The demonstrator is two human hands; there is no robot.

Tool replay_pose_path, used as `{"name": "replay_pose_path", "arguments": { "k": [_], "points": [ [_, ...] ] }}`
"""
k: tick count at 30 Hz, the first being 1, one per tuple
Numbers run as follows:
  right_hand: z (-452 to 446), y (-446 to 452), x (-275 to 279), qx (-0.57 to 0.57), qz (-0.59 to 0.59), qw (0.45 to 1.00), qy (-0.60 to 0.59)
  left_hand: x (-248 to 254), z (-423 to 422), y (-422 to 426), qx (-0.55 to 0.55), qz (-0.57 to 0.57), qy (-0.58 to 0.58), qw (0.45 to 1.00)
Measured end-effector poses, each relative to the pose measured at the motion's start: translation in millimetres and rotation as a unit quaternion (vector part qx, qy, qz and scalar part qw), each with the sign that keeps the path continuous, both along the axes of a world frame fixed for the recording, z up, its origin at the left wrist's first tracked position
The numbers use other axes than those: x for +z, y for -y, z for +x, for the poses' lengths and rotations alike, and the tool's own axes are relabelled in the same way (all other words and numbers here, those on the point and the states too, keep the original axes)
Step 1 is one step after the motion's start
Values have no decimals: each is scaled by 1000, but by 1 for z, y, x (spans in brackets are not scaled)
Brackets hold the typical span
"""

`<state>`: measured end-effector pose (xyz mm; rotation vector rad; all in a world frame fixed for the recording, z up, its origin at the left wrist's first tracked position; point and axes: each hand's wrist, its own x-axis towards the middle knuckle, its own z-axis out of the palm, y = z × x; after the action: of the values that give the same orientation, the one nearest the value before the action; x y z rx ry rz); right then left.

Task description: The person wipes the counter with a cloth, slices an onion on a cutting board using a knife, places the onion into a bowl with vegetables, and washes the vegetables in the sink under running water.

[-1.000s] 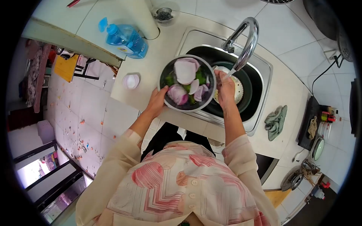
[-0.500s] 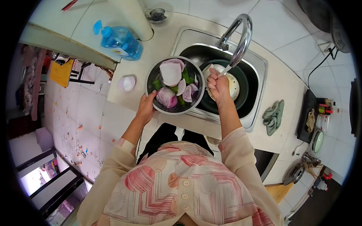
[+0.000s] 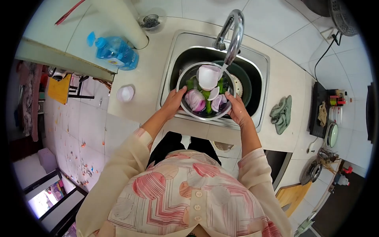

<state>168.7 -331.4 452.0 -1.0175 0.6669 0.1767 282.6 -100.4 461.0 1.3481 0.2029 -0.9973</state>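
Observation:
With its thumb over the rim, my left hand (image 3: pixel 173 102) grips the left side of a round metal bowl (image 3: pixel 203 118). My right hand (image 3: pixel 238 108) holds the bowl's right side. Inside lie purple onion pieces (image 3: pixel 195 100), a large pale onion piece (image 3: pixel 208 77) and green pieces (image 3: pixel 208 106) that look like pepper. The bowl is over the sink (image 3: pixel 266 75), under the curved chrome faucet (image 3: pixel 237 33). Water (image 3: pixel 223 70) runs from the spout into the bowl. Behind the bowl, a dark green basin (image 3: pixel 247 85) in the sink is partly hidden, with a pale perforated item in it.
An onion half (image 3: pixel 125 93) rests on the counter at the left. Beyond it stands a blue pump bottle (image 3: pixel 117 53) near a white pipe (image 3: pixel 120 19). A grey-green cloth (image 3: pixel 281 114) lies right of the sink. Scraps litter the floor (image 3: pixel 90 130) at far left.
The bowl has moved right, from the counter's edge to over the sink and under the faucet. My right hand has left the water stream and taken hold of the bowl's right side.

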Motion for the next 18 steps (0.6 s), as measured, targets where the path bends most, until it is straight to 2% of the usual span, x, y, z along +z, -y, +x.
{"name": "replay_pose_path", "arguments": {
  "k": [4, 6, 7, 10, 11, 14, 18],
  "points": [
    [-21, -3, -9, -107, -5, 994, -5, -16, 14, 27, -25, -26, 25, 999],
    [-26, -5, -9, -193, 3, 981, 21, -16, 22, 39, -71, 39, 12, 997],
    [-26, -6, -8, -208, 15, 977, 33, -8, 24, 44, -95, 36, 33, 994],
    [-20, -8, -22, -226, 18, 973, 49, -11, 37, 52, -69, 14, 75, 995],
    [-16, -10, -27, -220, 5, 975, 35, -41, 50, 48, -57, 29, 93, 994],
    [-4, -22, -17, -188, 8, 982, 14, -27, 57, 35, -46, 5, 68, 997],
    [8, -34, -17, -204, 42, 978, 32, -4, 54, 24, -51, 70, 63, 994]
  ]
}}
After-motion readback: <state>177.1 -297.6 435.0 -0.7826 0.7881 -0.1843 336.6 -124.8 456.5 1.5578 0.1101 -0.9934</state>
